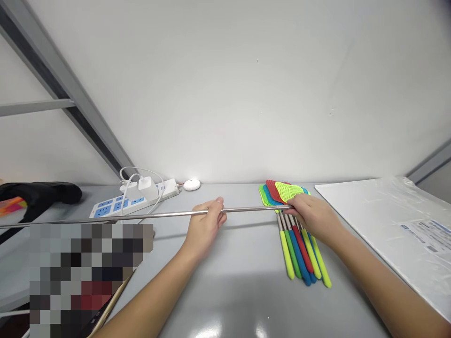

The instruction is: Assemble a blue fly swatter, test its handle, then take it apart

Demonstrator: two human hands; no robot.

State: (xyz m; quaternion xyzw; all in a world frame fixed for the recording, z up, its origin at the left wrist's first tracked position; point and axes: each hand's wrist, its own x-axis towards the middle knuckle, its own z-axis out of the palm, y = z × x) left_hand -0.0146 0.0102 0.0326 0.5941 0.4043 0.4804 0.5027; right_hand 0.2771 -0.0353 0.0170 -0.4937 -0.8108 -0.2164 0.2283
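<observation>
Head view, looking down over a grey table set against a white wall. Left hand curled around the middle of a thin metal rod, thumb on top and fingers wrapped beneath, so that the long span is kept level just above the table. Right hand closed over the rod's right end, where it meets a pile of fly swatters; exact finger grip hidden by the back of the hand, so cannot tell whether pinched on the rod alone or pressing on the pile as well. Rod drawn out to full length, running leftward past the power strip to the picture's left edge, apparently the extended shaft of one swatter, held at two points to stop it sagging. Swatters stacked together, mesh heads in red, green and blue fanned toward the wall, coloured handles lying side by side toward the viewer, shafts collapsed short. Power strip near the wall with a white charger and cable plugged in; small white round object just beside it. Clear plastic bag with a printed label flat at the right. Black object at the far left; blurred patch below it, contents not readable.
</observation>
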